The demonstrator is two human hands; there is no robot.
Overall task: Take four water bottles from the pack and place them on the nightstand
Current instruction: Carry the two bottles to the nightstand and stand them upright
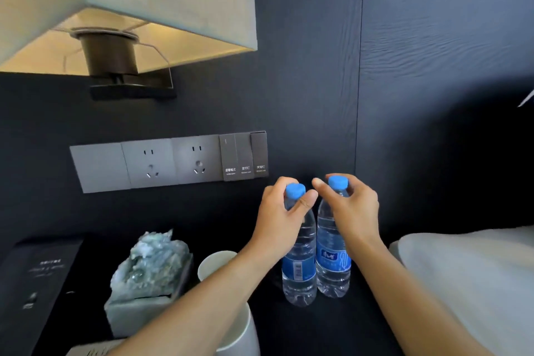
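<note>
Two clear water bottles with blue caps and blue labels stand upright, side by side and touching, on the dark nightstand. My left hand grips the neck of the left bottle just under its cap. Around the neck of the right bottle my right hand is closed. Both bottle bases rest on the nightstand top. The pack of bottles is not in view.
A tissue box and two white cups stand left of the bottles. A dark box lies at far left. On the wall are a socket panel and a lamp. White bedding lies to the right.
</note>
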